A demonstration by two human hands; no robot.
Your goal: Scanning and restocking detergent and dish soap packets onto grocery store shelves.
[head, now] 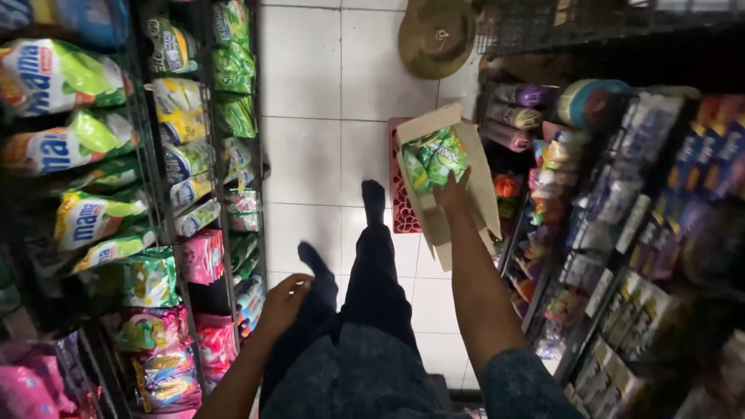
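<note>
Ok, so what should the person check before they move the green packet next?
1. Right hand on the shiny green snack packet: ok, the fingers touch its lower edge.
2. Packet sits in the open brown cardboard box: ok, it lies inside the flaps.
3. Firm grip on the packet: cannot tell, the fingers are partly hidden.
4. Left hand free: ok, it hangs open beside the leg, holding nothing.
5. White tiled floor ahead: not ok, a red plastic crate stands by the box.
6. What holds the box up: cannot tell.
</note>
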